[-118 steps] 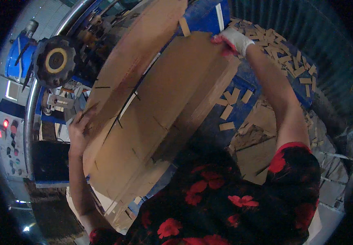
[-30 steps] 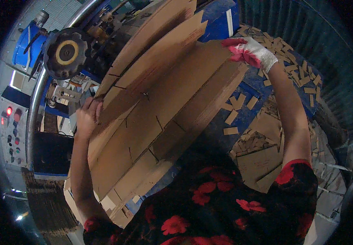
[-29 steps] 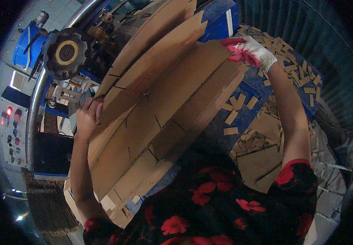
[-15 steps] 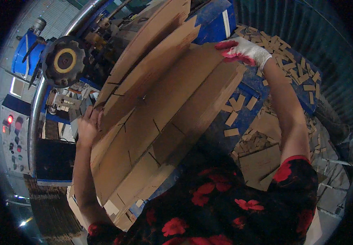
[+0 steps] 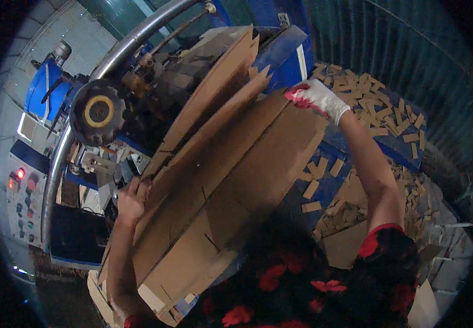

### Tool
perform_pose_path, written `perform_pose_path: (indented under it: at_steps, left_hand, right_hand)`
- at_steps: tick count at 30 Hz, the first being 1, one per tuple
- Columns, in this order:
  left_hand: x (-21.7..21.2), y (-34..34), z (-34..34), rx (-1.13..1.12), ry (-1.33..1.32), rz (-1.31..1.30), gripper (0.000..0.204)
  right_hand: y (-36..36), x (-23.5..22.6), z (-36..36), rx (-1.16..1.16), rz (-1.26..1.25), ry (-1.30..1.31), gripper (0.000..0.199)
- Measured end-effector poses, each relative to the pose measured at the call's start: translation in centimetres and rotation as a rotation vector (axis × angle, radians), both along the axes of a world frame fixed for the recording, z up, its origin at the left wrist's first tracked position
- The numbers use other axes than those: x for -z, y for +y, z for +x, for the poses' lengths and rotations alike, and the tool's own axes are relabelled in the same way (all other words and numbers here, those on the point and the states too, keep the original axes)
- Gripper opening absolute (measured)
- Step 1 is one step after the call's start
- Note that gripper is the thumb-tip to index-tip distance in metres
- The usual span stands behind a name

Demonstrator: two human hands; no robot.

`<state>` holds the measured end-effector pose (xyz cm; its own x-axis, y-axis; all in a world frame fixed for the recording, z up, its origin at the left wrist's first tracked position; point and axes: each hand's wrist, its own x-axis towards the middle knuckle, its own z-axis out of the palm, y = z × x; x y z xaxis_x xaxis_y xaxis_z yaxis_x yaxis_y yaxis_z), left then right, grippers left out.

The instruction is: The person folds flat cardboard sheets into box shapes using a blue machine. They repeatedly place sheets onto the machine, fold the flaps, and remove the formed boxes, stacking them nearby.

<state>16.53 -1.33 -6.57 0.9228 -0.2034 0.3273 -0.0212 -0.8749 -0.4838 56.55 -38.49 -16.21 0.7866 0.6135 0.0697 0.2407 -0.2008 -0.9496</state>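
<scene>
A large brown cardboard sheet [image 5: 247, 180] with crease lines and short slots lies slanted in front of my body. My right hand [image 5: 318, 100], in a white glove with red fingers, is closed on its far right corner. Bare and with fingers curled, my left hand [image 5: 132, 199] grips the left edge of the cardboard beside the machine. Behind the front sheet, more cardboard sheets [image 5: 217, 82] stand tilted, their far ends notched and fanned apart. How many layers my left fingers hold is hidden.
On the left stand a machine with a black handwheel [image 5: 99, 112], a curved metal rail [image 5: 56, 180] and a control panel [image 5: 24, 199] with a lit red lamp. Small cardboard offcuts [image 5: 376, 101] litter a blue surface at the right. More scraps [image 5: 346, 213] lie near my right elbow.
The head view has shifted slightly. My right hand has come nearer and a little left with the sheet's corner. The front sheet now shows fewer of its creases and slots; both hands keep their grip.
</scene>
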Motion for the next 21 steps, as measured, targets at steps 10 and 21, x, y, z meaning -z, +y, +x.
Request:
perform_pose_path:
  at_steps: [10,21]
  left_hand:
    - [-0.7,-0.6,0.4,0.0,0.028,-0.027,0.023]
    - [-0.1,1.1,-0.1,-0.043,-0.006,0.042,0.026]
  right_hand:
    - [4.1,1.0,-0.5,0.0,-0.085,-0.216,0.038]
    - [3.6,2.2,-9.9,-0.69,-0.742,-1.044,0.061]
